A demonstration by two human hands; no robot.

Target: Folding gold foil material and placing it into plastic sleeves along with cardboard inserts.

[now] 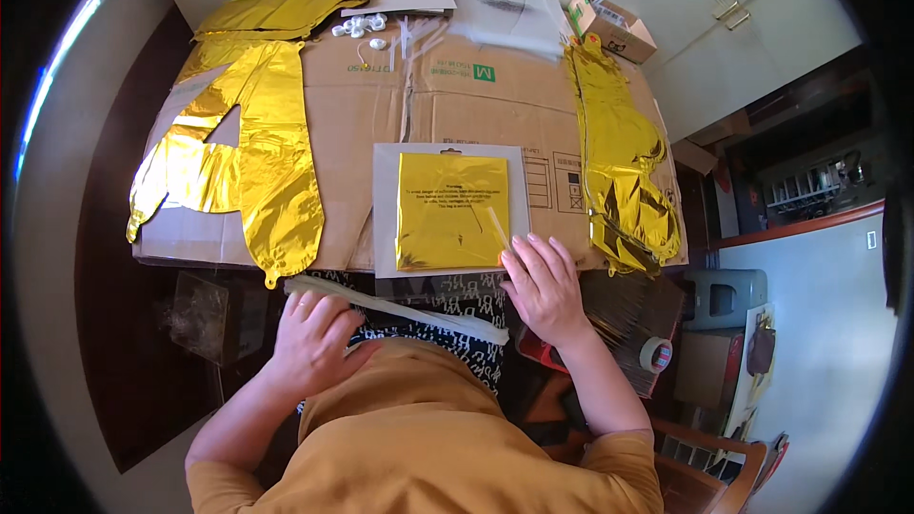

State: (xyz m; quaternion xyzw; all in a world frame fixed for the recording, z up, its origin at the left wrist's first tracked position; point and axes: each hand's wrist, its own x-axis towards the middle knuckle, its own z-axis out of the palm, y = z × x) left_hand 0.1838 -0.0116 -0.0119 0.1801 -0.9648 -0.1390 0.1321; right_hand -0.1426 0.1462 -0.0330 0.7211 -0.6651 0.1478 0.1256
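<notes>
Left hand (312,341): curled around one end of white folded strip (400,307), held low near lap.
Right hand (545,284): open, fingers spread, resting at lower right corner of packaged gold foil balloon (451,210); thin straw (498,227) just beside fingertips.
Package location: flat on flattened cardboard sheet (381,114), centre, near front edge.
Surroundings: unfolded gold foil balloons left (252,157) and right (624,176).
Risk: package sits close to cardboard edge; likely to slide off if nudged by resting fingers.
Risk: straw loose; could roll away.
</notes>
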